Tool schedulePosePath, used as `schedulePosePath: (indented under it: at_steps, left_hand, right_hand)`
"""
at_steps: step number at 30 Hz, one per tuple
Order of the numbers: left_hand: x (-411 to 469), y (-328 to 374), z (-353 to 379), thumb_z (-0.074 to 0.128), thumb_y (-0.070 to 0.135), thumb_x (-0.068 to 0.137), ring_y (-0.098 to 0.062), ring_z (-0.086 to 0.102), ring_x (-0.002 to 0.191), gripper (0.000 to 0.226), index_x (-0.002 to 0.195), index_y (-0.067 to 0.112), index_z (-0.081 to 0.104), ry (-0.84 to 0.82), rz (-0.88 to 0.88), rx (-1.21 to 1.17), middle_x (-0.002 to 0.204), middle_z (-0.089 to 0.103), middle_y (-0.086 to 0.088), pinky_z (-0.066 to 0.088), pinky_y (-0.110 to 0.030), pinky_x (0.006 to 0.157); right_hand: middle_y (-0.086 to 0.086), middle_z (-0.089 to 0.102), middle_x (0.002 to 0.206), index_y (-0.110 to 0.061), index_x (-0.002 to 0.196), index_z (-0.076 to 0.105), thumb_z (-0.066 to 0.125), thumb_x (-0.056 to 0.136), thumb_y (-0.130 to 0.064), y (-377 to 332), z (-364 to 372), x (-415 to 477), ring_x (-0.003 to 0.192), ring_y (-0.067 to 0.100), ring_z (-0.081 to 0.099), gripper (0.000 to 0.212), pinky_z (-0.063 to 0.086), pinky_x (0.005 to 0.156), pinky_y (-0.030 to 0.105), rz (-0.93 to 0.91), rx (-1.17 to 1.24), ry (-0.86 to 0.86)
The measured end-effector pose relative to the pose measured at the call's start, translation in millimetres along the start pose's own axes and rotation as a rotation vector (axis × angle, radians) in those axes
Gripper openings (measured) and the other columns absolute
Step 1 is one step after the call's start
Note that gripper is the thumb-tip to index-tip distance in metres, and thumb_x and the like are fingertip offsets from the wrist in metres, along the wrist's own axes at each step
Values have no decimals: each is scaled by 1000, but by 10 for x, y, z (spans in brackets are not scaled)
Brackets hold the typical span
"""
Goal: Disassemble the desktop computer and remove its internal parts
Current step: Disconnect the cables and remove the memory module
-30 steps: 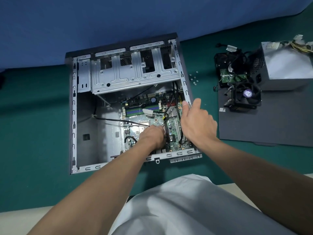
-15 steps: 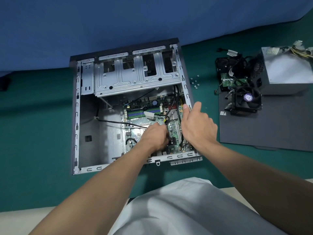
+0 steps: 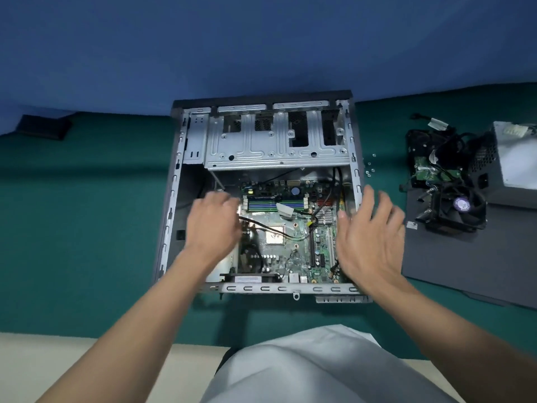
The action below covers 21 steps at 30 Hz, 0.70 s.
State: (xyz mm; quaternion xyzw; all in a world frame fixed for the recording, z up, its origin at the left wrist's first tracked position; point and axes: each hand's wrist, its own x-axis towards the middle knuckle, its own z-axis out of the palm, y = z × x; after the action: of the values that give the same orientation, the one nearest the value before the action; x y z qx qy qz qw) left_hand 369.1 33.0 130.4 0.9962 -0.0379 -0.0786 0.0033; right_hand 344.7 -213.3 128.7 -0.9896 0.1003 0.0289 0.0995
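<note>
Lying between left hand (image 3: 213, 225) and right hand (image 3: 370, 239): motherboard (image 3: 293, 257) in case (image 3: 173, 181); right spread wide, left blurred, grip unclear.

a green cloth (image 3: 87, 228) under a blue backdrop (image 3: 203, 39), a dark flat object (image 3: 43, 127) (blurred) far left.

Dim even light, blurred hands, wide-angle bowing

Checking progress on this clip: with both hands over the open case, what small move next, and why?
Probably free the black cable from the circuit board first: it crosses the board, which sits in the case between the left hand and the open right hand.
</note>
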Motion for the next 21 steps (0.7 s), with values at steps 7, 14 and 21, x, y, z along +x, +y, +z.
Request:
schedulePosePath:
  at_steps: [7,14,21]
  left_hand:
    - [-129,-848,-34,59,36,92,-22,7,150,83,154,6,12,77,-185,-5,163,1,-6,18,-43,118]
    - [80,-783,119,58,41,92,-26,42,124,97,153,19,-13,5,-396,-307,140,42,-11,48,-42,81]
    - [110,-745,130,50,27,91,-24,45,74,88,152,25,-13,0,-487,-344,104,51,-10,35,-37,64]
  right_hand:
    - [12,56,120,-7,119,57,53,90,-23,-397,156,-2,107,24,44,33,42,90,42,-619,63,-89]
    - [5,58,112,-12,121,52,39,99,-30,-1189,557,609,99,18,49,31,44,91,35,-737,85,-348]
    - [-4,52,80,-21,90,45,35,101,-31,-1574,906,1058,67,15,50,18,43,61,34,-554,-80,-557]
